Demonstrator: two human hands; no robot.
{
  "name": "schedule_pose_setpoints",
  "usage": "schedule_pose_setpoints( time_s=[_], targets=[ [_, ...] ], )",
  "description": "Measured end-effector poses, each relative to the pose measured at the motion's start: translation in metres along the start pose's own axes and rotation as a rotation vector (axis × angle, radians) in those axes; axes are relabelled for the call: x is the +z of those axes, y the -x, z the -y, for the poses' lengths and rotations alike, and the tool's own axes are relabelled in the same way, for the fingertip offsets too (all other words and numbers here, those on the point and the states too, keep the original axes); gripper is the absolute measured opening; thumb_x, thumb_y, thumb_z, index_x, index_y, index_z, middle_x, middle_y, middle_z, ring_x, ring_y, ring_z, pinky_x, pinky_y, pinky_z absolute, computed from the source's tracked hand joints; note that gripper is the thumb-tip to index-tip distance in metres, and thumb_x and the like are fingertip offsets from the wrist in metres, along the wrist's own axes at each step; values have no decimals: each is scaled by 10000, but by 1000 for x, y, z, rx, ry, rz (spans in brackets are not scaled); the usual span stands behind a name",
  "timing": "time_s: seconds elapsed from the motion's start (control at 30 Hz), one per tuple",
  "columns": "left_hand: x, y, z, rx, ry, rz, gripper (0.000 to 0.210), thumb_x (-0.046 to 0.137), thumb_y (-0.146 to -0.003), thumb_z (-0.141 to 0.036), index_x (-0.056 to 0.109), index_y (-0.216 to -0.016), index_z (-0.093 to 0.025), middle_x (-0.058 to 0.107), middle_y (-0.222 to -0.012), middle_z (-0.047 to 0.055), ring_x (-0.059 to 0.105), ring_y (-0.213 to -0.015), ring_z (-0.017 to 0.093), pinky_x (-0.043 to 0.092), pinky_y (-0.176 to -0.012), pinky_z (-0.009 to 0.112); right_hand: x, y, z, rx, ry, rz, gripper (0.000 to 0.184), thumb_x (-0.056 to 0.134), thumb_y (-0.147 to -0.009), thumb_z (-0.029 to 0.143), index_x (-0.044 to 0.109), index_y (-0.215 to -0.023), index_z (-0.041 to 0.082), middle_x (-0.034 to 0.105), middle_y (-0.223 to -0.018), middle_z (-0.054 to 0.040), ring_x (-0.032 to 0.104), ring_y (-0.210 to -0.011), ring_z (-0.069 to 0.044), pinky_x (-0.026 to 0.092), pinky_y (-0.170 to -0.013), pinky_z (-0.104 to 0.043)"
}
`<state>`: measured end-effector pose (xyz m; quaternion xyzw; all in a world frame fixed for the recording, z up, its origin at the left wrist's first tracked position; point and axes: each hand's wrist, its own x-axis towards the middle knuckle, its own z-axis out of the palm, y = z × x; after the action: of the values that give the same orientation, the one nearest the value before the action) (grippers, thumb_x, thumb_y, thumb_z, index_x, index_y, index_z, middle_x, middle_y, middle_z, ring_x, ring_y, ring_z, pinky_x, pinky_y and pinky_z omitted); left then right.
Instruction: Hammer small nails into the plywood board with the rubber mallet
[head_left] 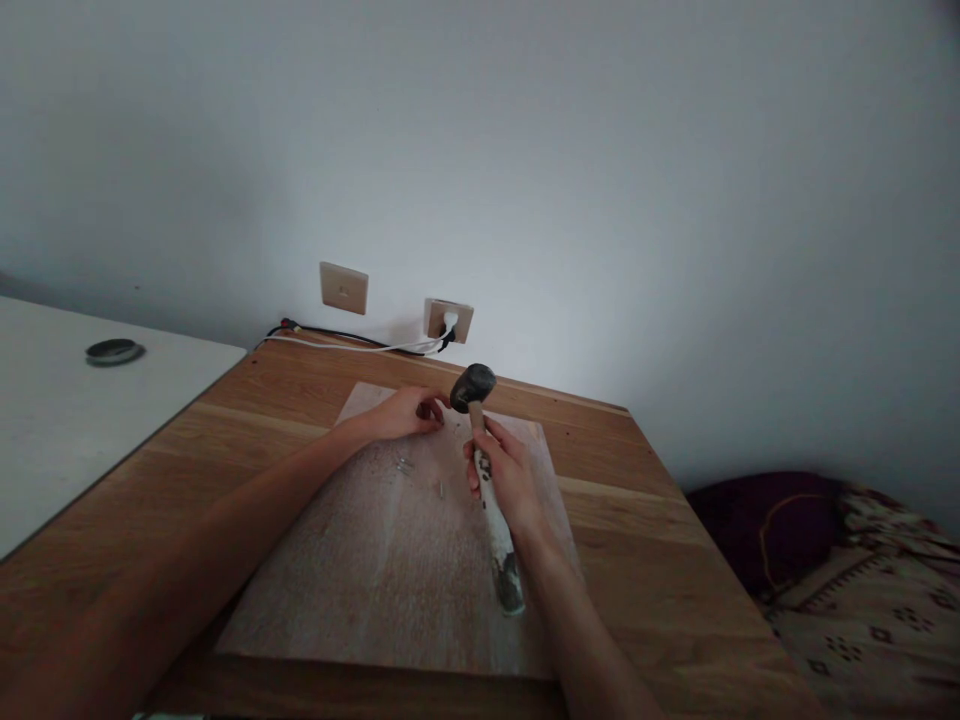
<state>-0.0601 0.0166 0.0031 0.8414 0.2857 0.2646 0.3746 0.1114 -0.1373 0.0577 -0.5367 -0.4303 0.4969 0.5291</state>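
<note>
My right hand (504, 468) is wrapped round the pale, paint-worn handle of a mallet (499, 545). Its dark head is raised above the far part of a whitish wooden board (360, 590). Just left of the mallet head, my left hand (411, 412) rests near the board's far edge with thumb and fingertips drawn together. Whatever those fingers may pinch is too small to make out. Several small nails (405, 466) lie loose on the board, nearer to me than my left hand, and one more nail (441, 489) is to their right.
The board lies on a brown wooden table (637, 560) against the wall. White and black cables (352, 345) run along its back edge to a wall socket (457, 318). A white table (45, 420) with a round dark object (112, 350) stands left; patterned bedding (877, 610) is at right.
</note>
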Motion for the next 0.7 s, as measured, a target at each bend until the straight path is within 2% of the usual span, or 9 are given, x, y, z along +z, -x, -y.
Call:
schedule_pose_setpoints(
  time_s=[0.1, 0.27, 0.47, 0.7],
  targets=[
    [1, 0, 0, -17, 4, -4, 344, 684, -753, -134, 713, -1095, -151, 767, -896, 39, 692, -756, 174, 510, -696, 260, 5, 1, -11, -10, 9, -19, 389, 683, -775, 519, 651, -1011, 211, 626, -690, 31, 456, -374, -109, 357, -314, -258],
    [0, 0, 1, -14, 16, -17, 347, 698, -736, -150, 706, -1082, -157, 764, -913, 41, 697, -787, 186, 512, -705, 263, 4, 7, -18, -31, 9, 21, 332, 687, -795, 519, 671, -925, 214, 604, -666, 30, 463, -374, -105, 352, -309, -250],
    [2, 1, 2, 17, 35, -17, 290, 705, -750, -194, 712, -1037, -154, 749, -883, 29, 677, -773, 185, 488, -685, 256, 7, 11, -19, -20, 51, 73, 420, 696, -811, 526, 679, -1087, 210, 615, -684, 33, 472, -375, -106, 375, -304, -246],
    [3, -1, 10, 6, 65, -25, 356, 721, -760, -217, 707, -1111, -161, 772, -970, 51, 707, -838, 213, 514, -751, 285, 8, 10, -25, -39, 48, 53, 412, 693, -819, 526, 658, -1070, 202, 612, -693, 36, 472, -371, -102, 380, -296, -241]
  ],
)
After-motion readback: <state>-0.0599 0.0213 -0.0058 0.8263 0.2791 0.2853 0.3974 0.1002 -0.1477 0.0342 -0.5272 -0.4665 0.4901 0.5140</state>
